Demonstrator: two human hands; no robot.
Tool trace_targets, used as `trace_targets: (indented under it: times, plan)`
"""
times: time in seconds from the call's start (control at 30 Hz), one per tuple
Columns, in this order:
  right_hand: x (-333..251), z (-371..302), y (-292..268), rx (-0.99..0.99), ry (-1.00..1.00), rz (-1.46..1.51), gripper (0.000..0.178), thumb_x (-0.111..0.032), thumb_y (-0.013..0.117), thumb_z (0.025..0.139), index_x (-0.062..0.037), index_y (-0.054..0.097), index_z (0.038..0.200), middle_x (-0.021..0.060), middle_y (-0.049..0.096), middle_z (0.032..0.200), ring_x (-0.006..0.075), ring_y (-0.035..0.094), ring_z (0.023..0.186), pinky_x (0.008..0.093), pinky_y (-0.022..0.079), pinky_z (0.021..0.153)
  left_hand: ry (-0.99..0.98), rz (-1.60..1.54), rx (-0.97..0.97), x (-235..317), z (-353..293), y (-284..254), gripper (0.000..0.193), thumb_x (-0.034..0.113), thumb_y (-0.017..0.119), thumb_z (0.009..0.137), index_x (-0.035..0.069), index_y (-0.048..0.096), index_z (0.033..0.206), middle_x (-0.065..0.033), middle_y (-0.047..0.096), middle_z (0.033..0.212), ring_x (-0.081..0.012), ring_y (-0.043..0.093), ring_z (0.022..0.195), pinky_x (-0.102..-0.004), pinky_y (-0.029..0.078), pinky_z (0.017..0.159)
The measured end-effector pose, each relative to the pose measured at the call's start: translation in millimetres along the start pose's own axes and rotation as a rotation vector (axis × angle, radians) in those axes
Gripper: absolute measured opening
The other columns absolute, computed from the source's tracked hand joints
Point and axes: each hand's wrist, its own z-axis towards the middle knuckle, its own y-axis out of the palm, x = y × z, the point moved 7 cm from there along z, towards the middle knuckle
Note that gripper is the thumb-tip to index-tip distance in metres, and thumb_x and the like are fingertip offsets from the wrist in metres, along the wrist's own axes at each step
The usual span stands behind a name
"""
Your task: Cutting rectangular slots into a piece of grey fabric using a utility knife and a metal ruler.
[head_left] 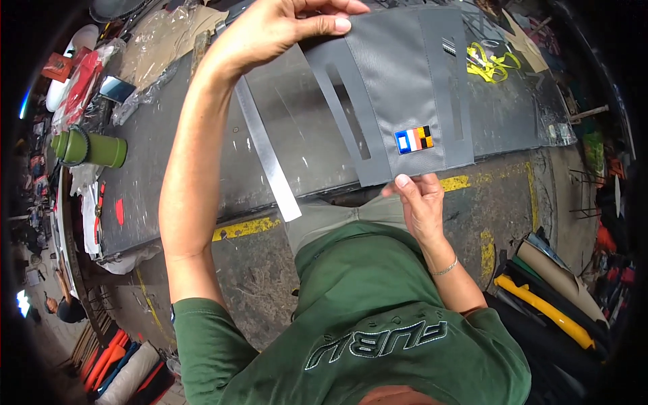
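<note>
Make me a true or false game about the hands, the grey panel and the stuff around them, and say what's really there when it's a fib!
1. The left hand is at the top of the grey panel. True.
2. The right hand holds a spoon. False: it pinches the panel's lower edge.
3. The patch on the panel is plain green. False: it has several colours, including blue, white and yellow.
4. The green bottle is left of the panel. True.
5. Bright yellow straps lie on the table. True.
</note>
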Motion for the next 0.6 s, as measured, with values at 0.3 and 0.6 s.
trace_targets:
  times: [0.3,0.6]
  plan:
    - [-33,53,12,-0.013,-0.098,0.383,0.037,-0.016,0.057,0.107,0.0011,0.055,0.14,0.0162,0.066,0.131,0.027,0.07,0.113,0.0465,0.063,0.092,0.192,0.175,0.078,52,16,-10,0.028,0.01,0.076,0.094,0.002,0.071,0.121,-0.0027,0.074,0.103,-0.0098,0.067,0.091,-0.0245,0.053,0.084]
    - [-59,57,10,-0.031,-0.198,0.393,0.037,-0.014,0.056,0.108,0.0061,0.054,0.138,0.0173,0.065,0.134,0.0273,0.07,0.115,0.0473,0.063,0.092,0.007,0.216,0.041,14,-3,-34,0.02,0.021,0.079,0.092,0.006,0.072,0.105,0.0027,0.067,0.082,-0.0065,0.062,0.077,-0.0225,0.049,0.067]
